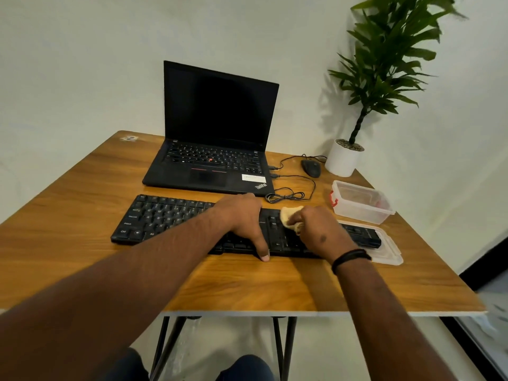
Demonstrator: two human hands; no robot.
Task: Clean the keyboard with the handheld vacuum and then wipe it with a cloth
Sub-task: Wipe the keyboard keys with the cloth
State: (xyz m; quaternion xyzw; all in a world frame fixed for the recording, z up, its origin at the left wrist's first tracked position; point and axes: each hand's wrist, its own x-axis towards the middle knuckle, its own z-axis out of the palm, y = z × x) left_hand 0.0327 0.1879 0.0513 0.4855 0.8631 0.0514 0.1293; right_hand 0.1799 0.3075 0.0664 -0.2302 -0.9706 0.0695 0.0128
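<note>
Keyboard: a black keyboard (176,218) lies across the middle of the frame on a wooden table (82,188), its long side running from centre left to centre right; both hands cover its right half.
Cloth: a pale yellow cloth (291,214) is bunched up on the keys right of the frame's centre, just right of the left hand.
Right hand: the right hand (320,232) sits knuckles-up over the right part of the keyboard, fingers curled around the cloth and pinching it against the keys; a dark band circles the wrist.
Left hand: the left hand (242,218) lies flat on the keyboard at the centre of the frame, fingers fairly straight and holding nothing, the thumb reaching down past the keyboard's near edge to the table.
Vacuum: a black oblong device (362,237) lies at centre right, just right of the right hand, on a clear plastic lid (390,254); whether it is the vacuum cannot be told.
Container: a clear plastic box (360,202) with a red clip stands right of centre, above the lid.
Laptop: an open black laptop (217,127) with a dark screen stands above the keyboard, in the upper middle.
Mouse: a black wired mouse (312,167) rests right of the laptop, its cable looped beside it.
Plant: a green plant in a white pot (342,160) fills the upper right.
</note>
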